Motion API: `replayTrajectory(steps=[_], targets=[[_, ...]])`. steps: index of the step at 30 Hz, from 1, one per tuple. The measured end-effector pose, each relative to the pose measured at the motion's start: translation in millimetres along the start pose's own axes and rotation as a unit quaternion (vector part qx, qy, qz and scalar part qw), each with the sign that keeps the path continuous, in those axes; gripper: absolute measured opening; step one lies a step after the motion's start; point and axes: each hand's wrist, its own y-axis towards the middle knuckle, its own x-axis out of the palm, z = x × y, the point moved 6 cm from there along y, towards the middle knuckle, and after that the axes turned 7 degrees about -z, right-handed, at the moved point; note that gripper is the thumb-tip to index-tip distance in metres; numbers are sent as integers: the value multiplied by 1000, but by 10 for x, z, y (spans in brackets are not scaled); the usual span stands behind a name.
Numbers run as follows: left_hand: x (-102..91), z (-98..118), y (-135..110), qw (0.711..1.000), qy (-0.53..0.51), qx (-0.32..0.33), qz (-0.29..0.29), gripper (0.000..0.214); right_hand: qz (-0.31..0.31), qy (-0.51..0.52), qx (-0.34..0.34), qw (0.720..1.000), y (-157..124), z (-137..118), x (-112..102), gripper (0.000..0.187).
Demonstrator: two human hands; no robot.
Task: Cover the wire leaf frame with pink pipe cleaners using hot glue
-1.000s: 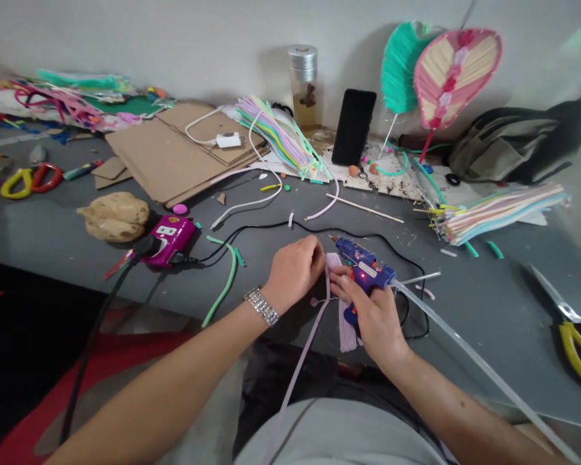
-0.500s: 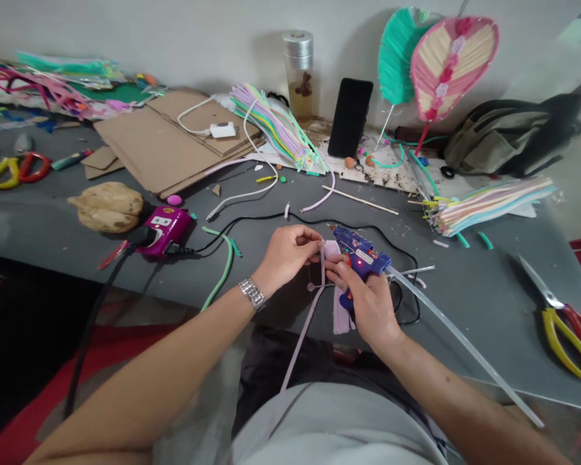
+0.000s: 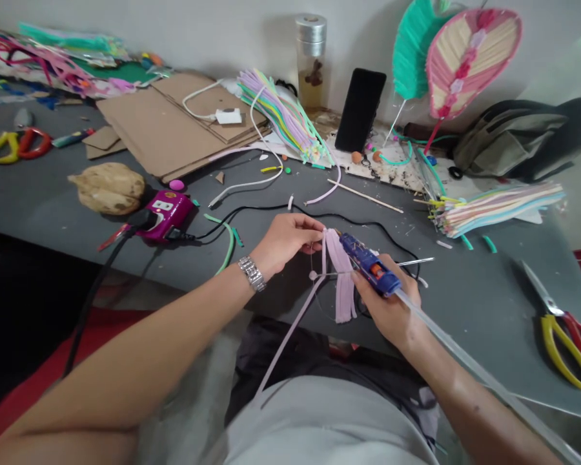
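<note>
Left hand (image 3: 288,242): clenched, pinching the top of the pink fuzzy strips (image 3: 341,278).
Right hand (image 3: 392,316): clenched, grasping the glue gun (image 3: 370,272).
Pink fuzzy strips: hung down from the left hand, close to the glue gun, high over the table.
Thin pink stem (image 3: 290,336): slanted down from the strips toward the lap.
Glue gun: tilted, with the tip aimed up and left, just beside the strips.
Glue stick (image 3: 465,368): long and clear, ran down and right from the back of the gun.
Left wrist: wore a silver watch (image 3: 252,273).
Gray table (image 3: 465,303), near: black cord (image 3: 252,210) lay behind the hands, and yellow scissors (image 3: 564,352) sat off to the right.
Gray table, far: flat cardboard (image 3: 174,126), black phone (image 3: 361,110) stood up, pink leaf (image 3: 469,61) leaned by the wall.
</note>
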Motion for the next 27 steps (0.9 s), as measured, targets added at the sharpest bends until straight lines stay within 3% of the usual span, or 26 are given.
replayTrajectory(steps=[3,8,13,27], targets=[[9,-31,-3,1000,-22,-12,-14,10,10,-107,-83,991,16,-68,-47,25],[33,-79,-22,997,-69,-37,-18,10,3,-154,-163,974,18,-111,-5,16],[61,-99,-45,994,-93,-47,-20,8,-37,-170,-172,970,17,-91,38,7],[90,-94,-62,992,-114,-46,-31,9,-25,-201,-168,965,86,-97,95,22]])
